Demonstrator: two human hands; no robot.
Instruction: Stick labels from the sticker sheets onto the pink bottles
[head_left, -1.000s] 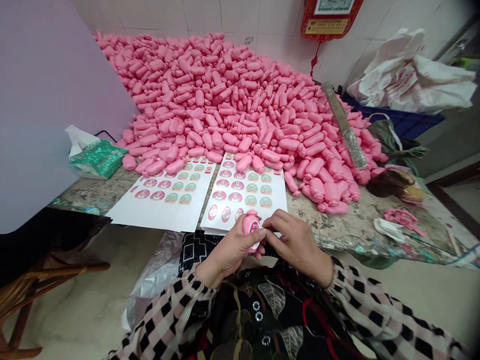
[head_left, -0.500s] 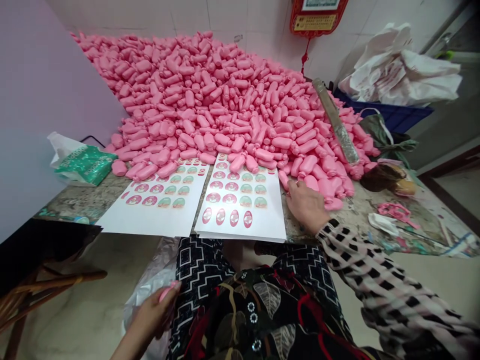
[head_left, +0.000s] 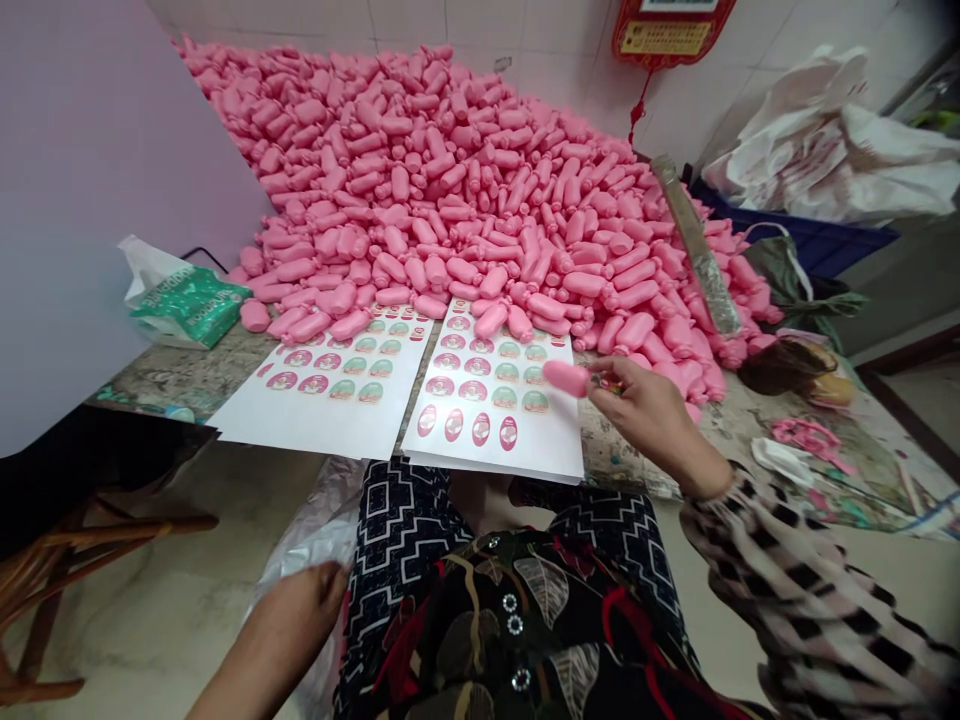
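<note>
My right hand (head_left: pixel 637 405) pinches one end of a small pink bottle (head_left: pixel 566 379), which it holds tilted over the right edge of a sticker sheet (head_left: pixel 450 458). Pink and green labels are printed on that sheet. A second sticker sheet (head_left: pixel 315 433) lies to its left. Low beside my left thigh, my left hand (head_left: pixel 304 605) is over a clear plastic bag (head_left: pixel 296 550). Its fingers are mostly hidden, so whatever it may hold cannot be made out. Behind the sheets rises a large heap of pink bottles (head_left: pixel 420 180), some resting on the sheets' far ends.
A green tissue pack (head_left: pixel 196 308) sits at the left of the worn table (head_left: pixel 161 385). A long flat bar (head_left: pixel 697 250) leans on the heap. At the right are a blue crate (head_left: pixel 832 240) with white sacks and a pink ring-shaped piece (head_left: pixel 810 440). A wooden stool (head_left: pixel 105 550) stands lower left.
My right hand has lifted a pink bottle from the heap's edge and drawn it toward me. The pink piece in my left hand no longer shows. The view has shifted slightly.
</note>
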